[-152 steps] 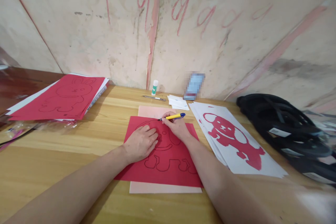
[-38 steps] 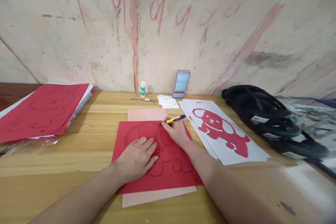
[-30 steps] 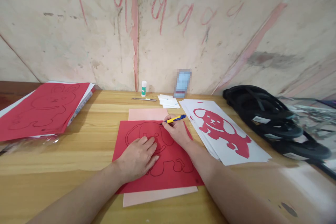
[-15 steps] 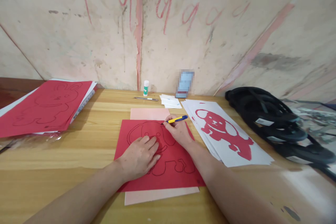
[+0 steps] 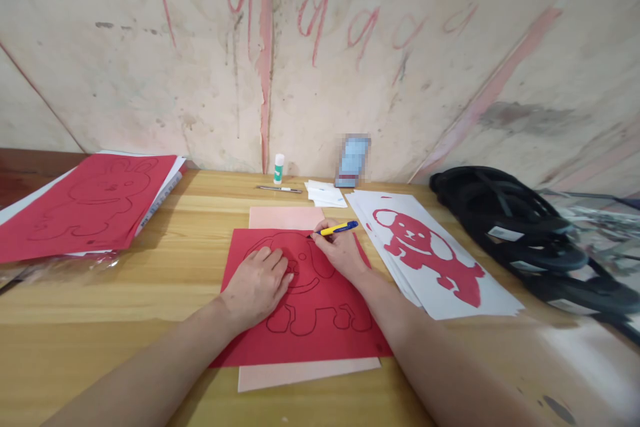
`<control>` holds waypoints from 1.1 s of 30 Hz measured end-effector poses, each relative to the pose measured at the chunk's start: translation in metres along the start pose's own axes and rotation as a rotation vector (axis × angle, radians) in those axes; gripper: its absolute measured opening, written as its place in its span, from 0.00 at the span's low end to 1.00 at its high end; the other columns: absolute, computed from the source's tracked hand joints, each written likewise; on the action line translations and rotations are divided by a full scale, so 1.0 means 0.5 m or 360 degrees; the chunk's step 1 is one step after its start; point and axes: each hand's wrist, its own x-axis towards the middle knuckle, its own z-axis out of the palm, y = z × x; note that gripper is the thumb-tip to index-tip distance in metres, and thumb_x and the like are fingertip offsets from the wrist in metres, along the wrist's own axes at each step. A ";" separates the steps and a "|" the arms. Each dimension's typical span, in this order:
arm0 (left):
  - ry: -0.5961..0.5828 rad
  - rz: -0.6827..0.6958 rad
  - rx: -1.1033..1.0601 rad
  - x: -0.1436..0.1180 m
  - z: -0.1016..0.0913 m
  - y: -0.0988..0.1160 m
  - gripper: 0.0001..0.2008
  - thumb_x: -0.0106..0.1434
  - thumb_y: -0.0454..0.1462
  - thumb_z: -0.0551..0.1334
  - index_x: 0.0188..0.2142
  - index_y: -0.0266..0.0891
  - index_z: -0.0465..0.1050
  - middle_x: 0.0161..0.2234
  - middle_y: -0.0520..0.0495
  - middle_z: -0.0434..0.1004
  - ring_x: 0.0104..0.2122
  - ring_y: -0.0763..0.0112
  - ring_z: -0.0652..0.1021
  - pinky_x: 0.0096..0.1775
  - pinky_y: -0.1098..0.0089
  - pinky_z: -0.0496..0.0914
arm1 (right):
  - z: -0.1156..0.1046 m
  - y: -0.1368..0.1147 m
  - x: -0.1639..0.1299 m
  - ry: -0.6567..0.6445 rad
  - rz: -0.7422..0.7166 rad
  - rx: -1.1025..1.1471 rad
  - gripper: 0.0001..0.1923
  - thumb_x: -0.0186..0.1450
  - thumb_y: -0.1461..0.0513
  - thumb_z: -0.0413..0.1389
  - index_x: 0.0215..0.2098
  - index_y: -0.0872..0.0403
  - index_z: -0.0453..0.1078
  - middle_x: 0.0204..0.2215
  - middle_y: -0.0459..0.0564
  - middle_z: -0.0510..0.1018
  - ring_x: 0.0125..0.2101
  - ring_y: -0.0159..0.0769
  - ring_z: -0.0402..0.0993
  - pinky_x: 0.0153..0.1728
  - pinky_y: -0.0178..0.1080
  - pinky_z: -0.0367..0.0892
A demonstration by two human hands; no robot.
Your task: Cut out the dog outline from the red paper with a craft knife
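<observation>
A sheet of red paper (image 5: pixel 330 343) lies in front of me, with a dog outlined on it in dark lines. My left hand (image 5: pixel 257 283) rests on its left half, fingers bent and slightly apart, covering part of the dog's head. In my right hand (image 5: pixel 340 253) is a slim yellow and blue pen-shaped tool (image 5: pixel 337 228), tilted, its dark tip at the paper near the top of the head. Whether that tip is a blade or a pen point I cannot tell. Under the red sheet, a pale pink board (image 5: pixel 285 217) shows at the top and bottom.
Right of my work, a red dog cutout (image 5: pixel 415 237) lies on white sheets (image 5: pixel 480 280). Red paper with a rabbit outline (image 5: pixel 110 200) tops a stack at left. Along the wall are a glue stick (image 5: pixel 279 170), a thin pen (image 5: pixel 280 189), white slips (image 5: pixel 325 195) and a blurred phone (image 5: pixel 353 161). Black objects (image 5: pixel 495 227) sit far right.
My left hand has slid a little left and up, its fingers more bent, uncovering more of the outline. The red sheet's lower left corner has shifted left. My right hand has hardly moved.
</observation>
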 end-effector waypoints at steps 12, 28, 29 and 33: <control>0.0015 0.0027 0.0006 0.006 0.000 0.000 0.14 0.69 0.37 0.50 0.37 0.34 0.72 0.38 0.39 0.75 0.36 0.58 0.72 0.38 0.57 0.70 | 0.001 0.007 0.001 -0.0040 -0.0034 0.0005 0.04 0.58 0.60 0.54 0.29 0.53 0.65 0.25 0.45 0.70 0.26 0.33 0.66 0.29 0.36 0.63; 0.0015 0.0029 -0.0021 0.003 0.002 -0.001 0.14 0.69 0.37 0.50 0.38 0.33 0.73 0.38 0.38 0.75 0.37 0.57 0.72 0.40 0.56 0.70 | 0.002 0.009 0.002 -0.0074 -0.0060 -0.0006 0.04 0.58 0.60 0.54 0.30 0.52 0.65 0.26 0.45 0.70 0.27 0.34 0.66 0.30 0.37 0.63; 0.0010 0.0029 -0.0016 0.003 0.002 -0.001 0.14 0.69 0.37 0.50 0.38 0.33 0.73 0.38 0.38 0.75 0.37 0.57 0.72 0.40 0.56 0.70 | 0.003 0.010 0.002 -0.0069 -0.0064 -0.0011 0.04 0.58 0.60 0.54 0.30 0.52 0.65 0.26 0.45 0.70 0.27 0.33 0.66 0.31 0.37 0.63; 0.0014 0.0033 -0.0004 0.004 0.000 -0.002 0.13 0.69 0.37 0.50 0.38 0.34 0.72 0.38 0.39 0.75 0.37 0.58 0.73 0.41 0.56 0.70 | 0.003 0.011 0.002 -0.0065 -0.0061 -0.0012 0.04 0.58 0.60 0.54 0.29 0.52 0.65 0.26 0.45 0.70 0.27 0.33 0.66 0.30 0.37 0.63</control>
